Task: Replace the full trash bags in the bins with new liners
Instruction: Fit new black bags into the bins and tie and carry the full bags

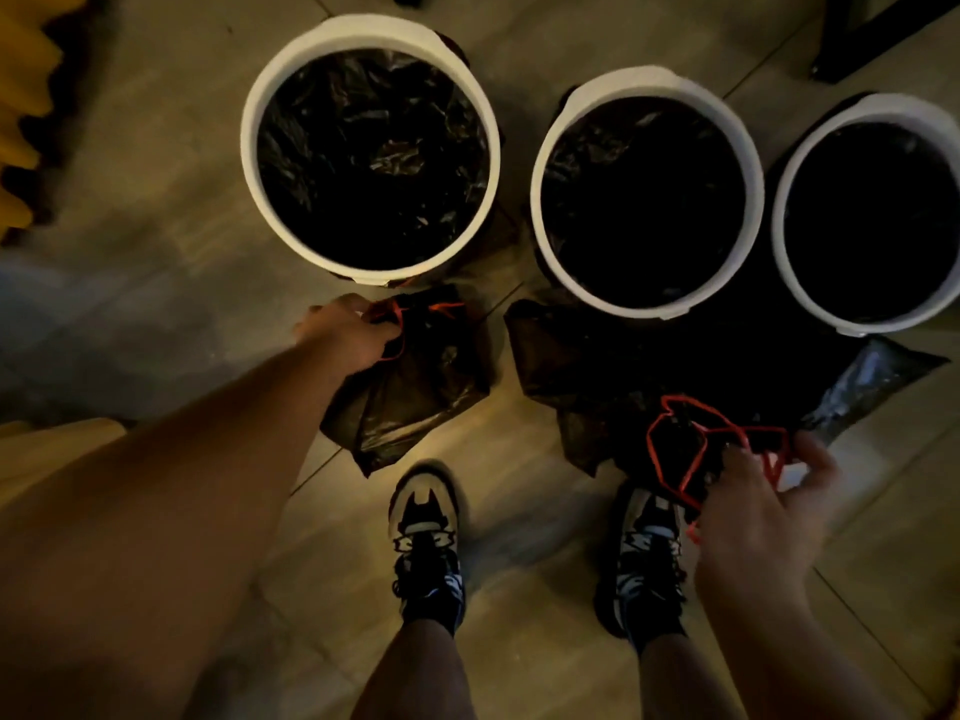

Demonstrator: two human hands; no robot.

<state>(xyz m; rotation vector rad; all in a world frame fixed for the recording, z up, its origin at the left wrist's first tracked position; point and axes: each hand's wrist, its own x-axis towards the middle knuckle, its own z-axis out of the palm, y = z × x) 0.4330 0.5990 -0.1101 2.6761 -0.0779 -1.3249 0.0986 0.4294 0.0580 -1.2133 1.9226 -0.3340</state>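
Three round white-rimmed bins stand in a row on the tiled floor: left bin, middle bin, right bin, each lined with black plastic. My left hand grips the red drawstring top of a small tied black trash bag in front of the left bin. My right hand holds the red drawstrings of a larger black trash bag lying on the floor before the middle and right bins.
My two shoes stand just behind the bags. A yellow ridged object sits at the left edge. Dark furniture legs rise at the top right.
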